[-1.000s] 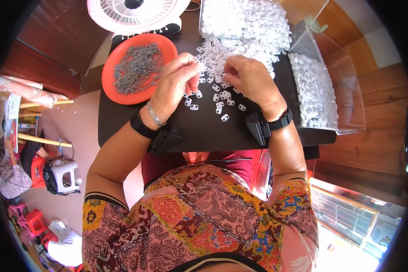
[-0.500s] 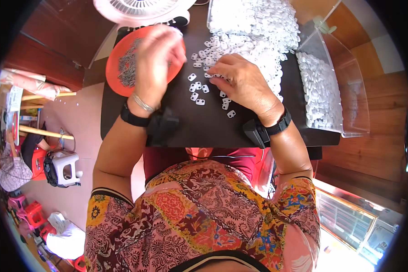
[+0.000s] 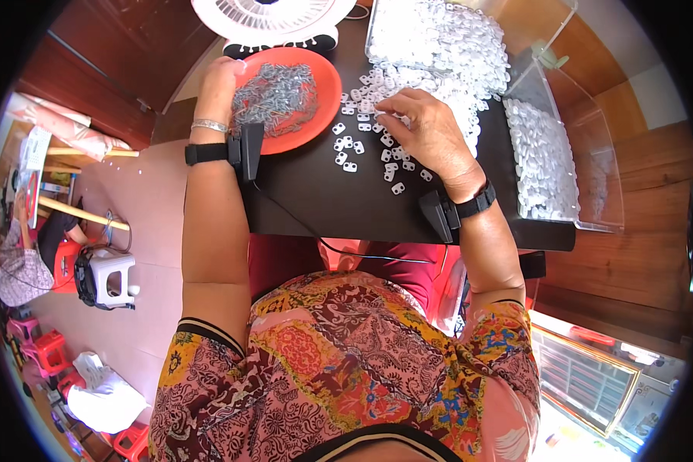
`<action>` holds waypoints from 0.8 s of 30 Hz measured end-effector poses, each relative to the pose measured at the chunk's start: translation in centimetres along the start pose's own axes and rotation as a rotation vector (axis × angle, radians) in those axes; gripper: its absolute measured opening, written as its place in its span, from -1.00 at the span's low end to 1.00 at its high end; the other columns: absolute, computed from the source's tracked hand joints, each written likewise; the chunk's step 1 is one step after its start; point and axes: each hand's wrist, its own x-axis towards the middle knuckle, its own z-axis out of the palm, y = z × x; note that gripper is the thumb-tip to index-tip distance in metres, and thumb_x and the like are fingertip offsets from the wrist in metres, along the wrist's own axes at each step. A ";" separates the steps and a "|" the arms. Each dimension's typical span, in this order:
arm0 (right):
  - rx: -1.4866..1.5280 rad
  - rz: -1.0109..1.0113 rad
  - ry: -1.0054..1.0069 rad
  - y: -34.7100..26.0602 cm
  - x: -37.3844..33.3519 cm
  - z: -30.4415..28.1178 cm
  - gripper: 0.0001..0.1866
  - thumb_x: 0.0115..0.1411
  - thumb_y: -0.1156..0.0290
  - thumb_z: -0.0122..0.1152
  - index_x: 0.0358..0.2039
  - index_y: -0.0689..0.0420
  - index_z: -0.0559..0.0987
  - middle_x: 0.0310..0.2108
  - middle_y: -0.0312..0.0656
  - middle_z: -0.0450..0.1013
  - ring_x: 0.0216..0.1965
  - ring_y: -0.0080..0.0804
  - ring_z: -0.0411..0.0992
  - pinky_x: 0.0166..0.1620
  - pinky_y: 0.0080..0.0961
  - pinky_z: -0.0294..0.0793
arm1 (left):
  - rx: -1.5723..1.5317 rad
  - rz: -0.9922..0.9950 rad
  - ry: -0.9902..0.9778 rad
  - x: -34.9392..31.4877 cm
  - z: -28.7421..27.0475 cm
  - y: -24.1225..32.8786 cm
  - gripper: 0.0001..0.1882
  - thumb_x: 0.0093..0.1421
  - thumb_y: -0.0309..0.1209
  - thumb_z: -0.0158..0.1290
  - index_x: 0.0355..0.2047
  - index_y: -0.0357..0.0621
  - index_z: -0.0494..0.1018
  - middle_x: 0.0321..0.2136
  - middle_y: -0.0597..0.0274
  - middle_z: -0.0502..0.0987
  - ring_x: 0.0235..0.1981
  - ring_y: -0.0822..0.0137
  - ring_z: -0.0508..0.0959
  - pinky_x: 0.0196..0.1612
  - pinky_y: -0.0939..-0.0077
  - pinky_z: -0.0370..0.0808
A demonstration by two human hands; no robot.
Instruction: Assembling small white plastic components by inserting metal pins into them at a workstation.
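Observation:
My left hand (image 3: 219,88) is at the left rim of a round red plate (image 3: 327,81) that holds a heap of small grey metal pins or screws (image 3: 276,98). Its fingers look curled, and a pale glint shows at their tips; what they hold, if anything, is too small to name. My right hand (image 3: 430,132) reaches over the near edge of a pile of small white plastic pieces with two holes (image 3: 439,81). Thumb and forefinger pinch at one white piece (image 3: 379,117), partly hidden by the fingertips. Several loose white pieces (image 3: 349,167) lie between the plate and this hand.
A white fan (image 3: 273,15) stands behind the plate. Clear plastic bins (image 3: 547,165) of white pieces stand at the right and back of the dark table (image 3: 323,204). Cabled black devices (image 3: 248,150) are strapped to my wrists. Stools (image 3: 115,277) and a seated person (image 3: 23,269) are at far left.
My left hand has moved left from over the red plate to its left rim, uncovering the metal heap. My right hand stays at the white pieces. The whole view has shifted slightly.

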 end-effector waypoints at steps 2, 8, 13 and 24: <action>0.035 0.026 0.046 0.1 0.0 -0.3 -0.87 0.05 0.41 0.25 -0.36 0.13 0.60 -0.42 -0.17 0.50 -0.31 -0.16 0.47 -0.23 -0.32 0.48 | -0.042 0.000 -0.032 -0.3 1.2 -0.3 -0.89 0.03 -0.44 0.02 -0.49 -0.22 0.47 -0.50 0.28 0.49 -0.40 0.43 0.46 -0.25 0.56 0.38; 0.028 -0.030 0.101 -0.4 0.0 -0.5 -0.85 0.05 0.45 0.29 -0.32 0.14 0.61 -0.37 -0.19 0.51 -0.37 -0.29 0.50 -0.34 -0.47 0.50 | -0.215 -0.006 -0.205 -4.0 5.4 0.9 -0.95 0.08 -0.49 0.04 -0.46 -0.21 0.44 -0.49 0.34 0.47 -0.39 0.51 0.46 -0.25 0.65 0.36; -0.034 -0.174 0.055 -1.1 0.3 0.3 -0.78 0.01 0.42 0.32 -0.28 0.13 0.61 -0.32 -0.18 0.51 -0.23 -0.22 0.48 -0.18 -0.38 0.50 | -0.300 -0.051 -0.242 -5.8 6.5 2.7 -0.96 0.11 -0.51 0.04 -0.45 -0.21 0.43 -0.48 0.35 0.47 -0.36 0.54 0.46 -0.25 0.67 0.38; -0.186 -0.150 0.005 -0.7 0.8 2.1 -0.90 -0.01 0.38 0.27 -0.46 0.08 0.58 -0.45 -0.28 0.45 -0.31 -0.27 0.43 -0.18 -0.34 0.45 | -0.226 0.117 -0.227 -6.6 7.9 2.8 -0.85 0.12 -0.43 0.07 -0.47 -0.28 0.46 -0.53 0.42 0.42 -0.46 0.58 0.35 -0.34 0.65 0.30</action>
